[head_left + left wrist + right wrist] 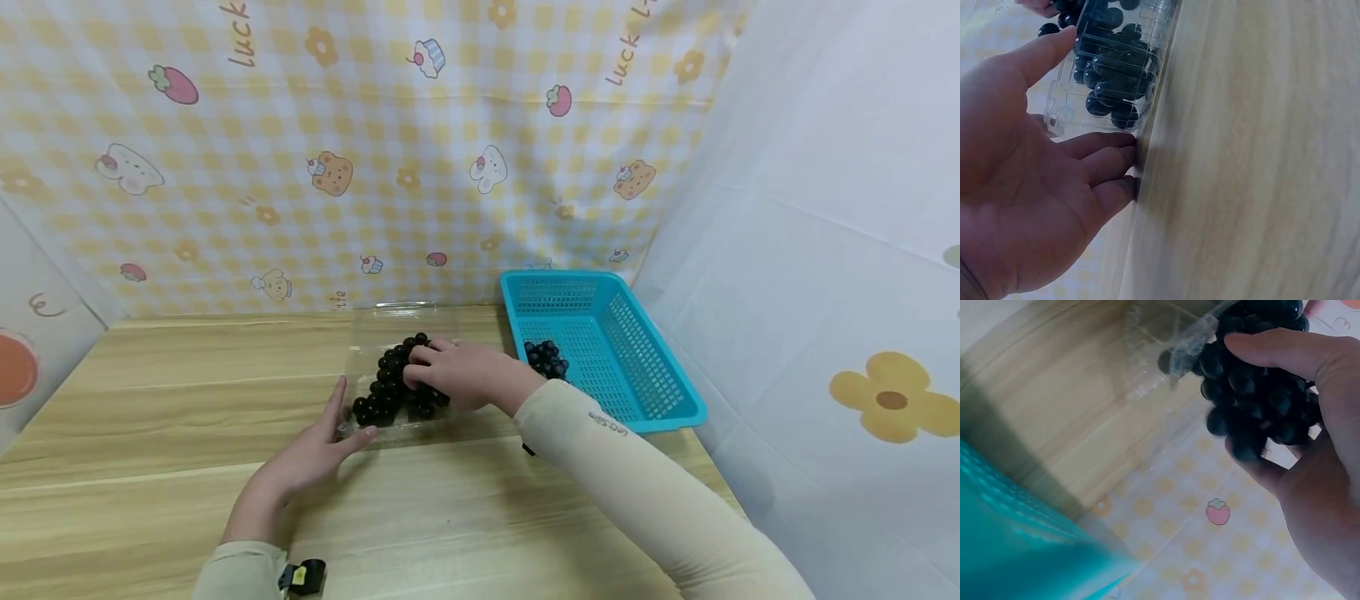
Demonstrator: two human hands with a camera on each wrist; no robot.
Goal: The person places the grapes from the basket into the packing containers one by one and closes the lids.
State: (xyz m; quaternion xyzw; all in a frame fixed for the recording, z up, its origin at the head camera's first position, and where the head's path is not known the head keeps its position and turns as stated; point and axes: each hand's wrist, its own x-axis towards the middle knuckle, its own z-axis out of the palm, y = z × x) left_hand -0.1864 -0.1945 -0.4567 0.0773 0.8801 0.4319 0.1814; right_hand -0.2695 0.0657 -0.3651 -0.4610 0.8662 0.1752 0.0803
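A clear plastic box (408, 431) with its lid (401, 321) folded back stands on the wooden table. Dark grapes (384, 385) in a bunch lie in it, several showing through its wall in the left wrist view. My right hand (471, 372) grips the bunch from above at the box's right side; in the right wrist view, thumb and fingers go round the dark grapes (1254, 403). At the box's front left corner is my left hand (318, 450), with thumb along the front and fingers spread by the left side. In the left wrist view, the lower fingertips (1119, 187) rest at the tabletop.
A blue plastic basket (663, 354) stands to the right of the box. Another cluster of dark grapes (546, 358) lies at its left side, partly hidden by my right arm. Behind the table (187, 400) hangs a patterned yellow-check cloth (405, 217).
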